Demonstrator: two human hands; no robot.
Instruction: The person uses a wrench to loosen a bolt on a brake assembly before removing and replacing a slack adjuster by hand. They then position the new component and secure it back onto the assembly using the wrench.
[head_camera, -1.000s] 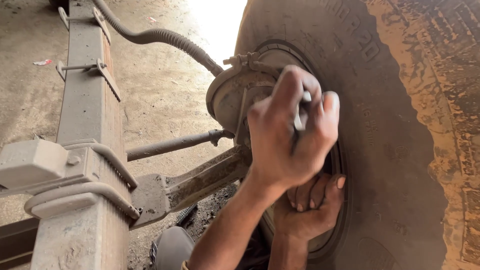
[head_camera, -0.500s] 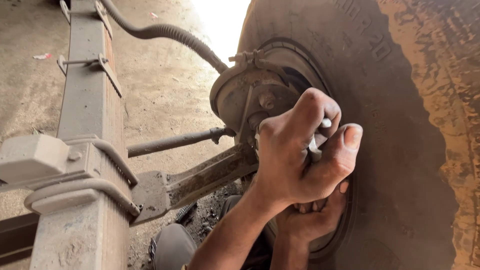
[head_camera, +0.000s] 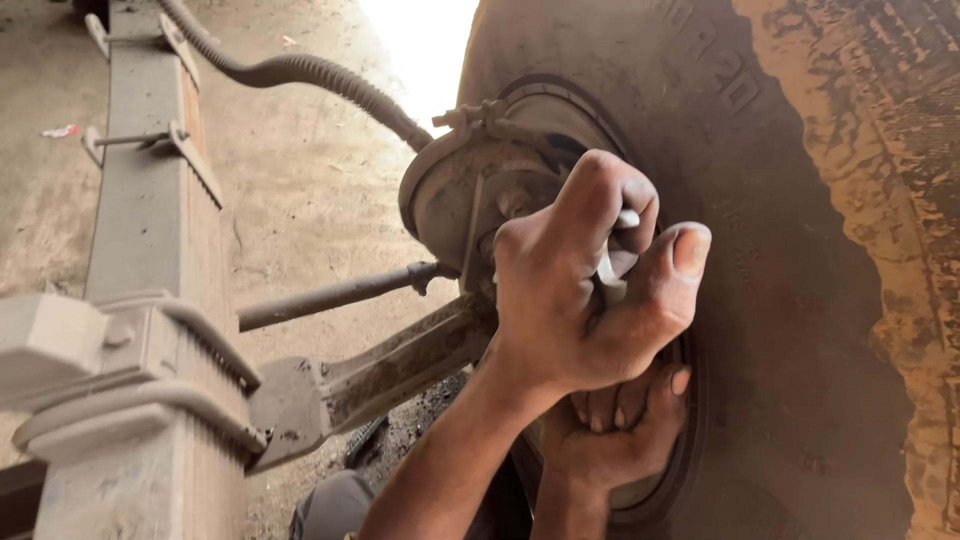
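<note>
Leaf spring: a dusty spring pack (head_camera: 150, 400) is seen closest, at lower left.
Right hand: the right hand (head_camera: 610, 440) is tucked low against the wheel, fingers curled; whether anything is gripped cannot be told.
Left hand: the left hand (head_camera: 590, 300) is clenched just above it, thumb raised.
Metal piece: a small bright metal piece (head_camera: 607, 270) is pinched in the left fist, right at the hub.
Step in hand: the piece seems to be worked at the hub (head_camera: 470, 190), though the contact is hidden.
Next move: a steady grip and cramped wrist room are called for.
Tyre: a muddy tyre (head_camera: 800, 300) is set behind.
Hose: a ribbed hose (head_camera: 300, 70) is run beyond, over the concrete floor (head_camera: 300, 200).
</note>
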